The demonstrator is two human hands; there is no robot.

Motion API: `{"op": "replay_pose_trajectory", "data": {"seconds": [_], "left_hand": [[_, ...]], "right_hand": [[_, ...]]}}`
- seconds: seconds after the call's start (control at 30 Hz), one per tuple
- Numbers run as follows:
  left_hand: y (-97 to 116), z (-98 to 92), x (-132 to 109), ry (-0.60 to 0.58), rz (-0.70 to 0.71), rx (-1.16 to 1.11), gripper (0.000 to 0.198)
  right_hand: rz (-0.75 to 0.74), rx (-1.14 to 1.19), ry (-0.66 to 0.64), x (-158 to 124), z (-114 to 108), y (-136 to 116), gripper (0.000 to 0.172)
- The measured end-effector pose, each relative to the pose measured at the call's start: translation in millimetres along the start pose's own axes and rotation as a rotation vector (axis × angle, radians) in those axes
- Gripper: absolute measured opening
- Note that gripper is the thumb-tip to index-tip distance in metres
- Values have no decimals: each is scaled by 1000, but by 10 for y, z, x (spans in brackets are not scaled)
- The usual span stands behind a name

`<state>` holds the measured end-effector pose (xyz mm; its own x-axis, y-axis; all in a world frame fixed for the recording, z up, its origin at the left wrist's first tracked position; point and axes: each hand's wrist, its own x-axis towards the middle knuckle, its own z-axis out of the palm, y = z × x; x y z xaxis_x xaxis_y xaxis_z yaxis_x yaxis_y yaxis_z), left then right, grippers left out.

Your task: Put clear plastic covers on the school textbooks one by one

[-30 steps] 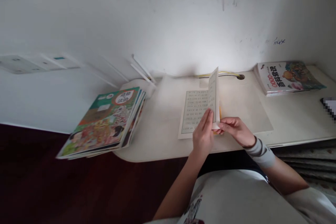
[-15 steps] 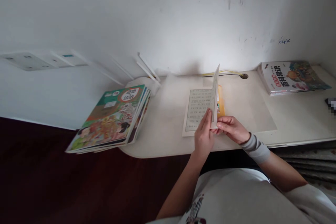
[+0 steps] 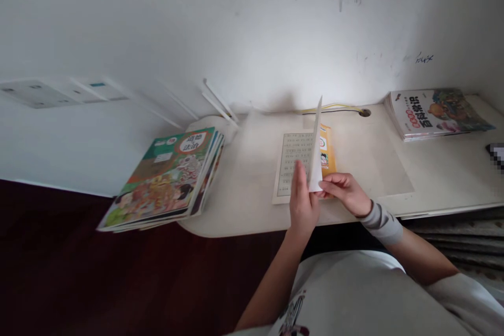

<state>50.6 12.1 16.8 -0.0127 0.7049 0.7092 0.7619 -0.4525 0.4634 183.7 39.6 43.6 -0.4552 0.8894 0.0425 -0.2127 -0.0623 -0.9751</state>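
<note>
A thin booklet (image 3: 286,168) with rows of printed text lies on the desk, its leaf (image 3: 316,168) raised nearly upright. Part of an orange cover with small pictures (image 3: 328,157) shows to the right of that leaf. At the leaf's lower corner, my right hand (image 3: 346,192) pinches the paper between thumb and fingers. My left hand (image 3: 303,202) is held edge-up over the lower part of the printed page, fingers stretched out straight and together. Its thumb side is close to the leaf's bottom; whether it touches is hard to see.
A stack of picture-covered books (image 3: 165,178) overhangs the white desk (image 3: 232,210) at left. Another stack of books (image 3: 437,113) sits at the far right. Behind the booklet, cables run to a round desk hole (image 3: 365,113). A white device with antennas (image 3: 216,123) stands against the wall.
The raised leaf has swung left, and more of the orange cover shows. My left fingers have come away from the leaf to its left; my right hand keeps its pinch.
</note>
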Motion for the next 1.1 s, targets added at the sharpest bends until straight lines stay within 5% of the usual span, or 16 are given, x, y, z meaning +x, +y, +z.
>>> {"op": "replay_pose_trajectory", "data": {"seconds": [0.13, 0.27, 0.37, 0.47, 0.63, 0.7, 0.8, 0.97, 1.1], "left_hand": [[45, -6, -20, 140, 181, 186, 67], [37, -23, 13, 45, 161, 230, 51], [-35, -86, 53, -60, -3, 259, 45], [-95, -190, 32, -158, -92, 289, 62], [-10, -266, -64, -57, -80, 352, 79], [29, -188, -47, -59, 19, 310, 73], [35, 50, 52, -231, 218, 194, 54], [145, 504, 226, -455, 361, 191, 43], [378, 746, 257, -583, 381, 218, 36]], "right_hand": [[-269, -427, 144, -84, 68, -189, 28], [-406, -587, 184, -172, 27, -328, 24], [-381, -595, 228, -213, -77, -319, 23], [-313, -558, 272, -232, -171, -232, 21], [-243, -523, 259, -231, -142, -119, 23], [-260, -528, 237, -231, -113, -121, 24], [-307, -586, 247, -258, -211, -140, 28], [-290, -1022, 502, -424, -877, -15, 29], [-56, -1497, 679, -630, -1366, 232, 41]]}}
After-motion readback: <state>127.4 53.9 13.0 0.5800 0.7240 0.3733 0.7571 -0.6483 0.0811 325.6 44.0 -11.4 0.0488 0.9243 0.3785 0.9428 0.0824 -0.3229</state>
